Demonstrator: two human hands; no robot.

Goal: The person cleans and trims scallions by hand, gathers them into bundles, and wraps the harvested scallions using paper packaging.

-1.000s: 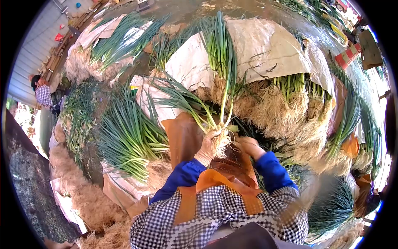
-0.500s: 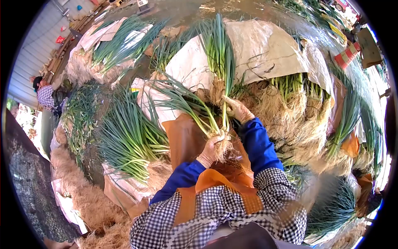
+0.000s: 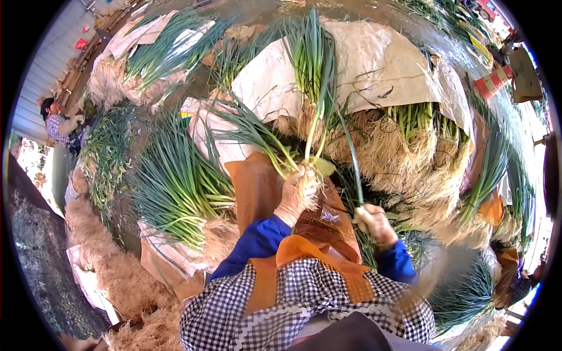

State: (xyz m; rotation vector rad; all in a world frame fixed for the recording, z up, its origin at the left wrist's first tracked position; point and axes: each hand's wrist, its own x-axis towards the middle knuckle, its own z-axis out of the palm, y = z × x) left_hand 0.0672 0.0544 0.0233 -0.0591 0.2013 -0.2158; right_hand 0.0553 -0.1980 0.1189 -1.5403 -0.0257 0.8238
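Observation:
My left hand [image 3: 298, 190] is closed round the root end of a few green onions [image 3: 312, 140], whose leaves fan up and to the left over my lap. Pale roots hang over its fingers. To its right, my right hand [image 3: 374, 223] pinches the lower end of a single long green leaf [image 3: 355, 161], which stretches up toward the pile. Under both hands lies an orange-brown apron [image 3: 252, 181]. At my left is a large bundle of green onions [image 3: 181, 193] with its roots toward me.
Ahead, a pale sheet [image 3: 380, 64] covers rooted bundles [image 3: 404, 152]. More onions [image 3: 175, 55] lie at the upper left, and dark green leaves [image 3: 462, 289] at the lower right. Another person [image 3: 61, 126] sits at the far left.
My right hand reached up to the stems beside my left hand, then drew back down and right, now with a leaf in it. My left hand kept its hold.

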